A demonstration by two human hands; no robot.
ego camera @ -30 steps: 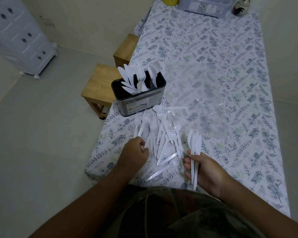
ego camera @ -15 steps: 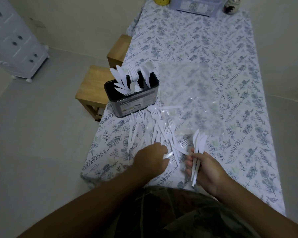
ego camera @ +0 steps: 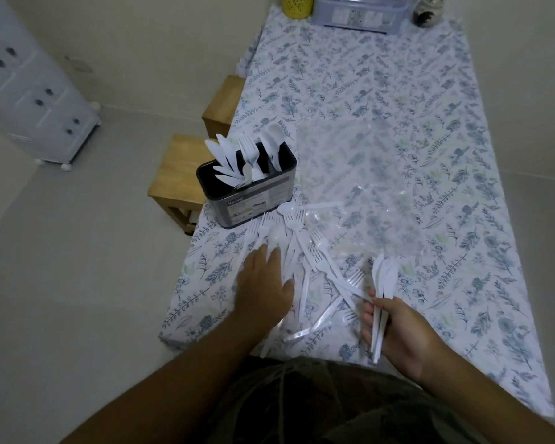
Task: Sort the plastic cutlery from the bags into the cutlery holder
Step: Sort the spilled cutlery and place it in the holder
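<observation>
A dark cutlery holder (ego camera: 253, 205) stands at the table's left edge with white plastic knives, forks and spoons upright in it. In front of it lies a loose pile of white forks and spoons (ego camera: 305, 251). My left hand (ego camera: 263, 290) lies flat on the left part of that pile, fingers stretched forward. To the right, my right hand (ego camera: 394, 328) grips a bunch of white plastic knives (ego camera: 383, 277) by their handles, blades pointing away from me. Clear plastic bags (ego camera: 359, 174) lie flat beyond the pile.
The table (ego camera: 462, 123) has a floral cloth. A yellow cup (ego camera: 297, 6), a grey plastic box (ego camera: 359, 11) and a small jar (ego camera: 428, 11) stand at its far end. Two wooden stools (ego camera: 180, 174) stand left of the table, and a white drawer unit (ego camera: 29, 100) is on the floor.
My left hand went from curled at the pile's near edge to flat and stretched forward on the pile's left part. My right hand still holds the knives in about the same place.
</observation>
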